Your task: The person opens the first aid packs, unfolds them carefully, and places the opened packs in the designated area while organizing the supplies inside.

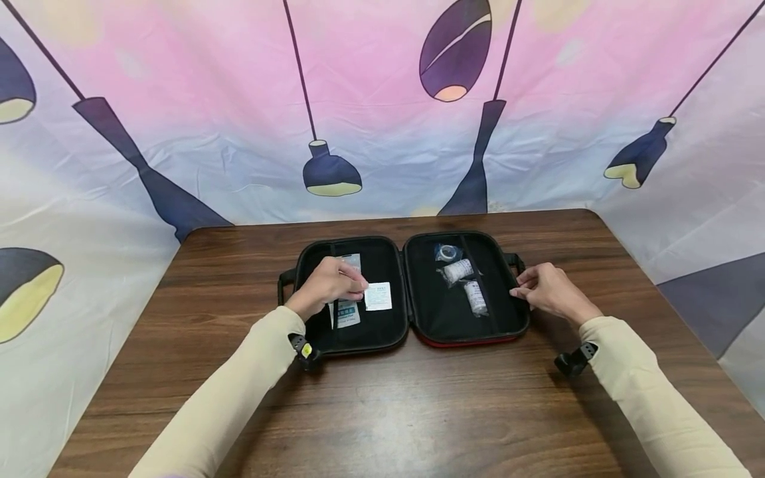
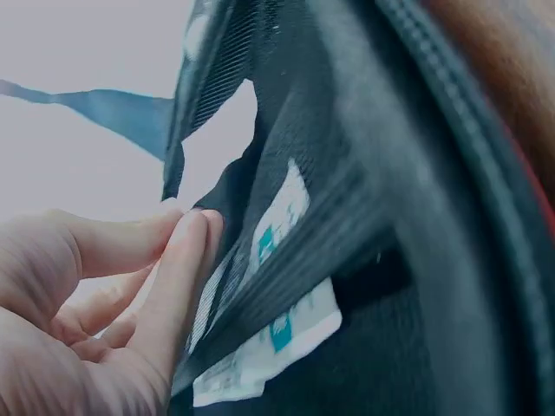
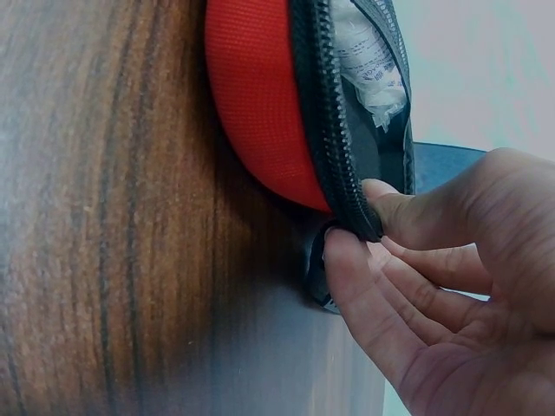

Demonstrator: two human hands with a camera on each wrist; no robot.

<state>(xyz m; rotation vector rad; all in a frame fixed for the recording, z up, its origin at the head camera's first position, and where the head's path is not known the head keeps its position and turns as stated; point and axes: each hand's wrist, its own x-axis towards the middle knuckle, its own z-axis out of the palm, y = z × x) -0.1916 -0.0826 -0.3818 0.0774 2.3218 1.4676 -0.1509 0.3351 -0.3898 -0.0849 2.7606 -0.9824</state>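
Observation:
A zip case [image 1: 382,332], black inside and red outside, lies unfolded on the table. My left hand [image 1: 331,287] is over its left half, pinching a small white printed packet [image 1: 378,297] by the edge between thumb and fingertips. Under the elastic strap [image 2: 286,286] there, white-and-teal packets [image 1: 346,315] are tucked, partly hidden by that hand. At the right half's outer edge, my right hand [image 1: 552,292] pinches the zippered rim [image 3: 342,165] between thumb and index finger. Two wrapped white rolls [image 1: 457,271] and a blue-and-white ring-shaped roll [image 1: 447,253] sit in this half.
Dark wood-grain table [image 1: 418,411] carries the case near its far edge. Handles stick out at the case's left [image 1: 285,285] and right sides. Behind the table hangs a cloth [image 1: 382,99] printed with lamps.

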